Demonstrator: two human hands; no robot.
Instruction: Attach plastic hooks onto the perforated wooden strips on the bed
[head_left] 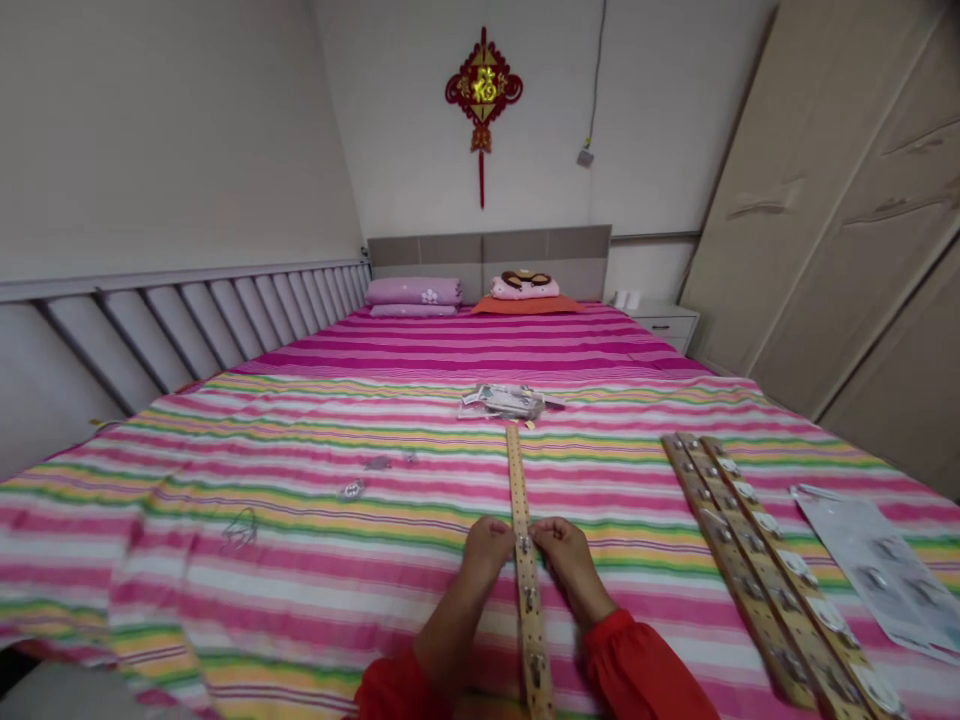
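I am pinching a metal fitting (524, 544) on a wooden strip (517, 480) with my left hand (486, 548) and right hand (564, 550).
Both hands are closing their fingertips on the fitting from either side. The perforated strip is lying lengthwise on the striped bed (300, 600), directly in front of me. More strips (750, 560) carrying fittings are lying well apart to the right, beside a plastic sheet (877, 570). A pile of packets (506, 402) is lying just beyond the strip's far end.

Home bedroom: striped bed (420, 450), pillows (414, 291), wardrobe (840, 220), red wall ornament (483, 88).
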